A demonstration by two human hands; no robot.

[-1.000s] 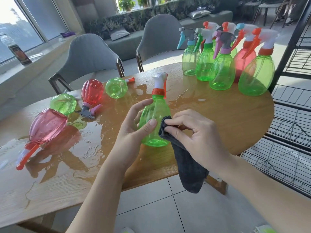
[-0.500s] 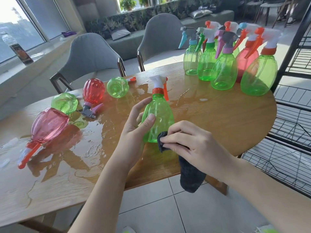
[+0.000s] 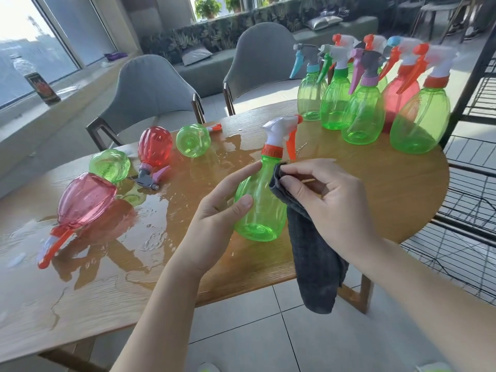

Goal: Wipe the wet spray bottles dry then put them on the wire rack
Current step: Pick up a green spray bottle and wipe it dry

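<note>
Water is pooling across the left half of the wooden table (image 3: pixel 389 200). Near its front edge the left hand (image 3: pixel 214 216) is gripping an upright green spray bottle (image 3: pixel 261 202), thumb lying on the near side of its belly and index finger reaching toward the neck. The right hand (image 3: pixel 330 200) is pinching a dark grey cloth (image 3: pixel 314 259) against the bottle's right shoulder, fingertips curled together.

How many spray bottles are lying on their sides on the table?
4, all on the wet left part: a pink bottle nearest, a green bottle behind it, a red bottle, and a green bottle farthest back.
</note>
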